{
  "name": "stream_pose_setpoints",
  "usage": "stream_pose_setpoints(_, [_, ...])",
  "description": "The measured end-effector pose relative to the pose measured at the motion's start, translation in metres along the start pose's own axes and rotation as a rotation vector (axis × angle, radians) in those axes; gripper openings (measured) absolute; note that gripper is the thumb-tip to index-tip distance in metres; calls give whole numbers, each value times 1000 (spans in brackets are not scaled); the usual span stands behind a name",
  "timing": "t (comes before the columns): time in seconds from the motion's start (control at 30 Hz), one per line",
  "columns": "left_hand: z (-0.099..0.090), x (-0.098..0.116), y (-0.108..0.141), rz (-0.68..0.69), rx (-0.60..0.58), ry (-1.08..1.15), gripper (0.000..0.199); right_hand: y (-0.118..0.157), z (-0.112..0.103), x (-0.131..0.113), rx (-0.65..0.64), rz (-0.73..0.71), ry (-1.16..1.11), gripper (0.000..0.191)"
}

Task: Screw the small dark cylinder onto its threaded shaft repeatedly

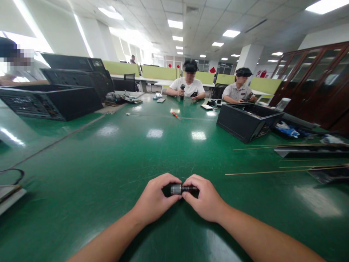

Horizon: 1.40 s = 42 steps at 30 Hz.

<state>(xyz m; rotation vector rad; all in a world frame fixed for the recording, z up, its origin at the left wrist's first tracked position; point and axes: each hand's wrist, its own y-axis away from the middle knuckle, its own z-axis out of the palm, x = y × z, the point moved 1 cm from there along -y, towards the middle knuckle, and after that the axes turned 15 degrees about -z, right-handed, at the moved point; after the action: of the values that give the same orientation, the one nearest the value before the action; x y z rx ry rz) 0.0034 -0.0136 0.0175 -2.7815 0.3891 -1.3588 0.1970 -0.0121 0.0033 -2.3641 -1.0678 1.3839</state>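
While pinched by left hand and right hand, cylindrical part crosswise, shaft rightward.

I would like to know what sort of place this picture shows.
Probably an office used as a workshop: yellow-green desk partitions stand behind, while an orange screwdriver and what looks like a black computer case lie on the green table.

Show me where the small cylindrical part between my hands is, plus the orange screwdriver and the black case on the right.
Small cylindrical part (176,189): head view, on its wide grey body.
Orange screwdriver (175,114): head view, on its handle.
Black case (237,123): head view, on its near side wall.
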Motion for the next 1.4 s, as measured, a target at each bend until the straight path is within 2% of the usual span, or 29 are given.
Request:
stream_pose_setpoints(0.17, [1, -1, 0, 5, 3, -9, 20, 0, 0, 0, -1, 31, -13, 5])
stream_pose_setpoints(0.6, [-1, -1, 1, -9, 48, -23, 25, -2, -2, 1, 15, 37, -27, 6])
stream_pose_setpoints(1.4, [-3, -1, 1, 7, 77, -30, 24, -1, -2, 1, 57, 47, -26, 5])
